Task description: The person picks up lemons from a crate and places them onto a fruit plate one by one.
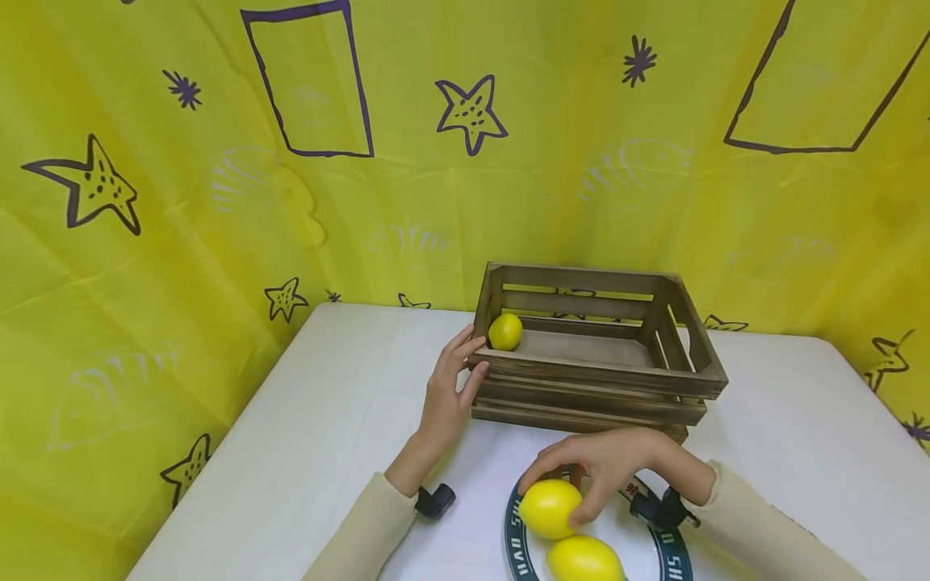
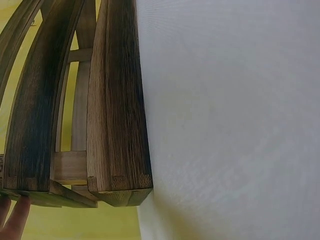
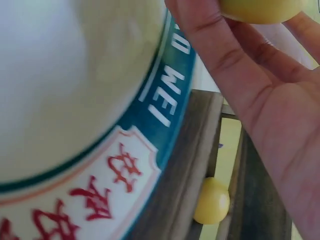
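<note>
hands apart | left hand (image 1: 446, 402): fingers nearly straight, touching left corner of slatted, grained wooden crate (image 1: 581, 377) | right hand (image 1: 612, 461): pinching smooth oval lemon (image 1: 546, 508) above round dark-rimmed plate (image 1: 515, 539); second lemon (image 1: 585, 560) just nearer wearer | open-topped crate ahead of right hand; yellow fruit (image 1: 505, 332) inside by left fingertips | white tabletop (image 1: 291, 452) runs left of left hand to edge

The crate (image 1: 596, 374) looks like wood, matt, with coarse grain streaking its slats. In front of the crate, the plate (image 1: 515, 532) has a smooth, glossy, ceramic-looking glaze; two lemons (image 1: 550, 508) on that side are smooth with a soft sheen, as is the yellow fruit (image 1: 504, 332) inside the crate. Beneath the crate, the tabletop (image 1: 349, 403) appears matt; behind it hangs a creased, faintly shiny cloth-like backdrop (image 1: 407, 202).
</note>
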A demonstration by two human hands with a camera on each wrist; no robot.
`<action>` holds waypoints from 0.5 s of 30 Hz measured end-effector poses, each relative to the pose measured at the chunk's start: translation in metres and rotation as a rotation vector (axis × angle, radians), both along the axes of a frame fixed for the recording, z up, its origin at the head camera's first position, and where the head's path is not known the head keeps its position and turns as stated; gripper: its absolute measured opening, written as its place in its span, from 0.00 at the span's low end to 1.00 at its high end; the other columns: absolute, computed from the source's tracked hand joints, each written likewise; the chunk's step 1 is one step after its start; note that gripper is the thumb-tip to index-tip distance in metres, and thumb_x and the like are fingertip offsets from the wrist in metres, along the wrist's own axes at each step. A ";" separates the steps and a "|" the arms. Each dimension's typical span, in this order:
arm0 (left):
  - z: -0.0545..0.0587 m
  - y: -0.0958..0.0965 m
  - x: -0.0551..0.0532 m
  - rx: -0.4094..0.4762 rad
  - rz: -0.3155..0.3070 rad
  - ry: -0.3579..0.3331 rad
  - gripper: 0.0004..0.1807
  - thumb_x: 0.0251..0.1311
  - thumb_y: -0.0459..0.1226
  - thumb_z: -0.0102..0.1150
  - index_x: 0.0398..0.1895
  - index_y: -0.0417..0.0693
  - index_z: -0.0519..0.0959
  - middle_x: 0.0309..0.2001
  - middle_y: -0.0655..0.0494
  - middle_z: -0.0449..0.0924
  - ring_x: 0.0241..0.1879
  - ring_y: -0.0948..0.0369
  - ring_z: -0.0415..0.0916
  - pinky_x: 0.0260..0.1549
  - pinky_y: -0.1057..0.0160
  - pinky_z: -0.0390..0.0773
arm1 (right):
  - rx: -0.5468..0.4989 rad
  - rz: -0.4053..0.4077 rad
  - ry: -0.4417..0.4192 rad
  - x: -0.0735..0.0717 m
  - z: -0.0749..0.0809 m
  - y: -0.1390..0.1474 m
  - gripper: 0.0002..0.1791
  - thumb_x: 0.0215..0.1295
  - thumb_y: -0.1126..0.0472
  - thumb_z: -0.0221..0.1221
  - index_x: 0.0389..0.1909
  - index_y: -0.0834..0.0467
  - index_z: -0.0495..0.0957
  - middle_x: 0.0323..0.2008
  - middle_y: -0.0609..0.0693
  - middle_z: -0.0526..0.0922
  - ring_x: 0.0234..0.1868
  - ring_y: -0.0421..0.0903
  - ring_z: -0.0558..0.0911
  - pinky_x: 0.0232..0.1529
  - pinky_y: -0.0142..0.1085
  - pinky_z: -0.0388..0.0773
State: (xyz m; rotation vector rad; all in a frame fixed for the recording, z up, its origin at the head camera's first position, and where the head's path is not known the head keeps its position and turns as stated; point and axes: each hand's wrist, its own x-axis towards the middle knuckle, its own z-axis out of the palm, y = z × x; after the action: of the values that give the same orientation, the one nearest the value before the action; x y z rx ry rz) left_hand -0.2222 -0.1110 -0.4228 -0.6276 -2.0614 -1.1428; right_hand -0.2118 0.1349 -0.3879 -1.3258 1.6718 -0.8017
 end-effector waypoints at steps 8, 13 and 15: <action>-0.001 0.000 0.000 0.001 -0.007 -0.012 0.21 0.65 0.29 0.58 0.61 0.47 0.70 0.68 0.47 0.66 0.63 0.51 0.70 0.50 0.57 0.81 | -0.034 0.002 -0.037 0.002 -0.014 0.002 0.29 0.60 0.61 0.65 0.64 0.56 0.71 0.58 0.47 0.77 0.53 0.34 0.73 0.51 0.32 0.79; -0.002 -0.001 -0.001 0.001 -0.011 -0.001 0.21 0.65 0.29 0.58 0.61 0.47 0.70 0.68 0.46 0.66 0.64 0.50 0.69 0.49 0.56 0.82 | -0.078 0.020 0.001 0.003 -0.016 0.001 0.29 0.60 0.61 0.65 0.64 0.56 0.70 0.58 0.49 0.77 0.53 0.34 0.73 0.50 0.32 0.80; -0.001 -0.001 -0.002 0.000 -0.011 -0.004 0.21 0.66 0.30 0.57 0.61 0.47 0.70 0.68 0.47 0.66 0.64 0.51 0.69 0.50 0.56 0.81 | -0.087 0.016 0.017 0.003 -0.016 0.002 0.29 0.60 0.61 0.65 0.63 0.56 0.71 0.58 0.49 0.77 0.52 0.33 0.73 0.50 0.32 0.79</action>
State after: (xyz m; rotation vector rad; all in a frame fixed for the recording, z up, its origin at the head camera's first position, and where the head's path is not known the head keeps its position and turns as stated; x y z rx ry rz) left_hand -0.2238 -0.1123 -0.4243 -0.6382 -2.0642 -1.1511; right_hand -0.2087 0.1364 -0.4043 -1.4077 1.6538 -0.8645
